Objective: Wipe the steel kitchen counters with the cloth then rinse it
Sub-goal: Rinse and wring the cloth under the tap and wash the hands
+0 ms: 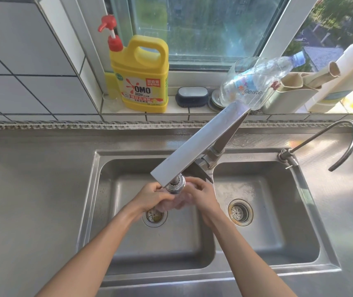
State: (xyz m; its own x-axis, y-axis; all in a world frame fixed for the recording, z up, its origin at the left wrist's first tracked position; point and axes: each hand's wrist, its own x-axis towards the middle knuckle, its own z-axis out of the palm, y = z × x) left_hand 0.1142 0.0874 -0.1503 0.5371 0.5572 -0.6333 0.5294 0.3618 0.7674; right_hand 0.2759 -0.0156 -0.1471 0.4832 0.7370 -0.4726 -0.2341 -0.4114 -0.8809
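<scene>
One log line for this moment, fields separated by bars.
phase: rinse | left hand: grips cloth | right hand: grips cloth | place: left basin, under faucet

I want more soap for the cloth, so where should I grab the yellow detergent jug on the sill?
Take the yellow detergent jug by its moulded loop handle at the top right, coming from the front and above. It stands upright, the handle opening faces you, and the red pump occupies the left shoulder.
</scene>
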